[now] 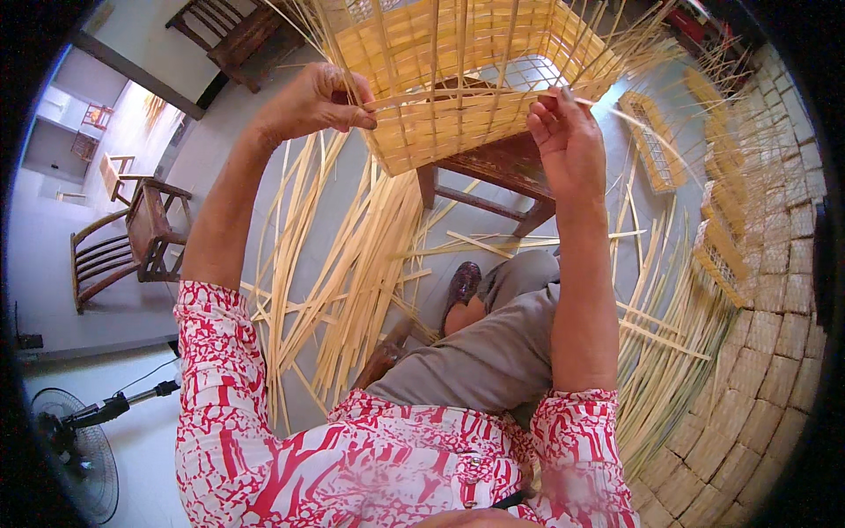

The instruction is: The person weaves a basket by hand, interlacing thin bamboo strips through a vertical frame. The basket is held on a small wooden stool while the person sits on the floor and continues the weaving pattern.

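An unfinished yellow woven basket [466, 128] is in front of me, tilted, with long upright stakes sticking out of its open top. It rests over a dark wooden stool [502, 167]. My left hand [327, 101] is closed at the basket's near left corner, thumb and fingers pinching the wall's edge. At the near right side, my right hand [570, 132] pinches a thin pale strip [647, 132] between thumb and forefinger. That strip runs along the top of the near wall, and its loose tail curves off to the right.
Loose flat strips [361, 264] lie on the floor left of my legs; thinner ones [669, 343] lie at the right. Several woven pieces [656, 145] stand at the right beside stacked woven bundles [757, 352]. A wooden chair [154, 224] and a fan [79, 449] are at the left.
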Demonstrator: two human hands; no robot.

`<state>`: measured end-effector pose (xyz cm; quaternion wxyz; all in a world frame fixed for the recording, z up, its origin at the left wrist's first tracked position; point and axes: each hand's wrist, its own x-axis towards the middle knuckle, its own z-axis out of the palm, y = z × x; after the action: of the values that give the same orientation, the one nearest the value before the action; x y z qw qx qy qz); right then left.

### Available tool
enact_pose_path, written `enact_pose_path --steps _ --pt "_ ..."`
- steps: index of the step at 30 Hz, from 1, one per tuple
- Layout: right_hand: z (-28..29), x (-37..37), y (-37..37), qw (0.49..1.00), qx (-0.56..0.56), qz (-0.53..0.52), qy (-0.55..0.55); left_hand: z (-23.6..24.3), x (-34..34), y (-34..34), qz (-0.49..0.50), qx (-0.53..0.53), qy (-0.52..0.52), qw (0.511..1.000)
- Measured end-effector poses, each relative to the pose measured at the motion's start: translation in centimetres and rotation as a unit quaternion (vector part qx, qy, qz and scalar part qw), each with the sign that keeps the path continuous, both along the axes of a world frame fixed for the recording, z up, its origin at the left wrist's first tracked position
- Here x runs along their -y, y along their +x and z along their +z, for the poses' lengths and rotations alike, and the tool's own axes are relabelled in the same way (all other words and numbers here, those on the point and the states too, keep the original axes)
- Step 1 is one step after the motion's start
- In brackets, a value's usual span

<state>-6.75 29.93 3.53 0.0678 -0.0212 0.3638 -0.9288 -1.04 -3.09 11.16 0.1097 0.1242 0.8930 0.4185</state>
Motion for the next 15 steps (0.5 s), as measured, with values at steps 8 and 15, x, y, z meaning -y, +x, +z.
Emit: enact_pose_path --steps 8,15 --pt "-1.2 0.7 -0.6 1.000 0.021 -0.005 -0.017 -2.3 -0.1 0.8 0.098 -0.251 0.016 0.963" --pt "-0.5 2.5 1.3 1.000 0.013 0.002 -0.004 -9.2 -3.5 -0.4 0.338 -0.348 0.301 0.821"
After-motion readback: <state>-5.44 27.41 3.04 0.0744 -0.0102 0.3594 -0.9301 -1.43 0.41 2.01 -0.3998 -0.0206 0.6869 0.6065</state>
